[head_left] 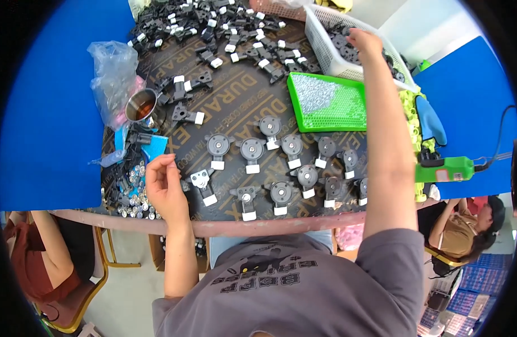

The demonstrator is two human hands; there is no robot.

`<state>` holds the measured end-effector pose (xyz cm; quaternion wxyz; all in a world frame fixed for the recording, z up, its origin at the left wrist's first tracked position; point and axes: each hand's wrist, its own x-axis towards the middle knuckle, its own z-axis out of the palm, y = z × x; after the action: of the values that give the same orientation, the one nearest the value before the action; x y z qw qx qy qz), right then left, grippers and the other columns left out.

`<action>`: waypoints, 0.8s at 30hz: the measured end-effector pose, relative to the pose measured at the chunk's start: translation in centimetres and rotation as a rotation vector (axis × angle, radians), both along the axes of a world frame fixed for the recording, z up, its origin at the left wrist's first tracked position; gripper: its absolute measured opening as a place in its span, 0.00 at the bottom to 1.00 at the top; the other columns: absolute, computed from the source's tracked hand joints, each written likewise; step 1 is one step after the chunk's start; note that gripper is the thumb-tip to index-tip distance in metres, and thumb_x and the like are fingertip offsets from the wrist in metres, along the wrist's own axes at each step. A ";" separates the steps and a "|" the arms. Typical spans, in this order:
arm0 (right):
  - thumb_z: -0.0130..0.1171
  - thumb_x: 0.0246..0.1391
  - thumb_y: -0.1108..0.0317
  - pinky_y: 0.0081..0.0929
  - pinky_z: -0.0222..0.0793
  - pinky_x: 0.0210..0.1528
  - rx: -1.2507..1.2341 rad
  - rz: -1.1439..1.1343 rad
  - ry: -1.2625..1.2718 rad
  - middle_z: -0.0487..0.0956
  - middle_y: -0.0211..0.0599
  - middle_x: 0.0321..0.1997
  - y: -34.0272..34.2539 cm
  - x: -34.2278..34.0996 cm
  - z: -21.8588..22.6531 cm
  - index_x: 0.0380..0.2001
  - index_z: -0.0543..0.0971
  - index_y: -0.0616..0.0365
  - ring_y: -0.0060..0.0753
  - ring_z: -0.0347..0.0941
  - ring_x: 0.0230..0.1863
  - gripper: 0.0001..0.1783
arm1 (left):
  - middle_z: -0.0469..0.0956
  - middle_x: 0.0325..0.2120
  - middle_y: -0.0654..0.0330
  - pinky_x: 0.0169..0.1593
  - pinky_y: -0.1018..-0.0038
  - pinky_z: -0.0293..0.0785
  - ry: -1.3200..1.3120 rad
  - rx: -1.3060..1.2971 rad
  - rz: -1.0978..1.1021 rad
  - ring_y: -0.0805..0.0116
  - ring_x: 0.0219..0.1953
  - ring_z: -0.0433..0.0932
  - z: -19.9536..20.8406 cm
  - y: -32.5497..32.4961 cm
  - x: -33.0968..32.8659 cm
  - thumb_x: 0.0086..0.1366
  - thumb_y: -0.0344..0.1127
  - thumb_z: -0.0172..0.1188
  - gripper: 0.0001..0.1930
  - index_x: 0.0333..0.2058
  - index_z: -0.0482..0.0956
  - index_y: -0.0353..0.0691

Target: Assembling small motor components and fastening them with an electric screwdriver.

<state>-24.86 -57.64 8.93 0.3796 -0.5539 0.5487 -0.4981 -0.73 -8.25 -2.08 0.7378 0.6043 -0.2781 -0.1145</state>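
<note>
My right hand (366,45) reaches over the white plastic basket (320,36) at the far right. Its fingers are pinched together above dark grey round discs (348,51); what they grip is too small to make out. My left hand (166,182) hovers at the near left with curled fingers, thumb and fingertips close together; anything between them is hidden. Beside it lies a black bracket (202,184) with a white tab and a bare pale top. To the right stand several black brackets with white tabs, most topped by a grey disc (218,145).
A green tray (331,121) of small silvery pieces lies under my right forearm. Loose black brackets (213,28) pile up at the back. At left are a metal cup (141,105), a clear plastic bag (112,67) and small metal parts (139,205). A green corded tool (447,169) sits right.
</note>
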 end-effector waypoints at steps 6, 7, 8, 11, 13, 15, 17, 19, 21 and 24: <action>0.56 0.51 0.86 0.27 0.79 0.52 0.147 0.397 -0.763 0.73 0.51 0.51 13.3 3.3 4.1 0.50 0.70 0.78 0.41 0.76 0.46 0.20 | 0.76 0.38 0.65 0.38 0.84 0.68 0.013 -0.017 0.003 0.80 0.34 0.71 0.6 0.4 -1.0 0.68 0.24 0.54 0.05 0.42 0.75 0.37; 0.56 0.53 0.85 0.25 0.78 0.54 0.238 0.525 -0.819 0.72 0.53 0.52 15.3 3.6 4.7 0.51 0.69 0.78 0.40 0.76 0.47 0.21 | 0.76 0.39 0.64 0.40 0.82 0.70 0.003 -0.010 -0.005 0.79 0.36 0.72 0.9 0.5 -1.3 0.68 0.24 0.53 0.06 0.43 0.74 0.36; 0.56 0.54 0.84 0.24 0.78 0.53 0.325 0.672 -0.859 0.73 0.53 0.51 16.8 3.5 5.0 0.51 0.70 0.77 0.39 0.76 0.47 0.20 | 0.76 0.40 0.62 0.43 0.81 0.71 -0.006 -0.030 -0.041 0.78 0.38 0.73 1.1 0.5 -1.6 0.68 0.24 0.53 0.07 0.44 0.73 0.36; 0.56 0.56 0.81 0.23 0.78 0.52 0.452 1.032 -0.866 0.76 0.49 0.47 23.0 4.7 5.5 0.52 0.70 0.74 0.35 0.78 0.45 0.20 | 0.77 0.45 0.59 0.48 0.79 0.73 0.018 -0.072 -0.190 0.75 0.44 0.76 3.9 0.3 -3.5 0.68 0.24 0.54 0.11 0.49 0.73 0.35; 0.58 0.56 0.78 0.21 0.78 0.51 0.542 1.165 -0.754 0.78 0.42 0.45 27.1 5.6 5.5 0.51 0.73 0.69 0.31 0.80 0.42 0.18 | 0.74 0.51 0.54 0.49 0.78 0.72 0.008 -0.088 -0.378 0.72 0.47 0.76 6.1 0.2 -4.5 0.67 0.25 0.55 0.20 0.57 0.66 0.36; 0.58 0.56 0.79 0.15 0.78 0.41 0.551 1.252 -0.651 0.77 0.37 0.46 31.2 6.1 4.8 0.47 0.73 0.66 0.25 0.78 0.41 0.15 | 0.73 0.50 0.55 0.49 0.78 0.72 0.170 -0.205 -0.542 0.71 0.48 0.75 7.8 0.2 -5.6 0.67 0.25 0.57 0.25 0.60 0.62 0.36; 0.62 0.53 0.77 0.18 0.74 0.35 0.507 1.244 -0.496 0.76 0.35 0.43 35.2 6.4 4.2 0.42 0.74 0.64 0.20 0.75 0.35 0.13 | 0.72 0.46 0.58 0.47 0.78 0.72 0.250 -0.295 -0.613 0.70 0.47 0.75 7.4 0.8 -6.0 0.65 0.24 0.59 0.24 0.58 0.65 0.36; 0.64 0.52 0.78 0.21 0.74 0.40 0.444 1.199 -0.335 0.75 0.35 0.41 37.9 5.4 3.6 0.41 0.75 0.64 0.24 0.74 0.38 0.13 | 0.74 0.41 0.58 0.42 0.76 0.74 0.003 -0.229 -0.440 0.67 0.42 0.76 6.3 2.1 -5.5 0.59 0.20 0.63 0.13 0.44 0.79 0.36; 0.67 0.51 0.76 0.24 0.73 0.47 0.155 1.331 -0.235 0.73 0.37 0.49 38.9 4.0 1.3 0.45 0.77 0.62 0.27 0.71 0.50 0.17 | 0.76 0.35 0.59 0.41 0.75 0.75 -0.585 -0.069 -0.259 0.64 0.38 0.78 6.5 3.8 -4.7 0.52 0.18 0.65 0.13 0.37 0.82 0.37; 0.72 0.45 0.72 0.26 0.74 0.47 -0.089 1.149 0.064 0.72 0.38 0.52 40.8 2.4 0.8 0.48 0.78 0.56 0.30 0.73 0.49 0.24 | 0.77 0.33 0.62 0.37 0.73 0.77 -0.858 -0.120 -0.144 0.62 0.37 0.78 4.0 5.2 -5.3 0.44 0.22 0.70 0.15 0.34 0.85 0.39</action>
<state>-22.50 -16.88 9.72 0.5489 -0.7932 0.1495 -0.2172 -6.03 -3.10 1.95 0.5794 0.5323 -0.6069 0.1120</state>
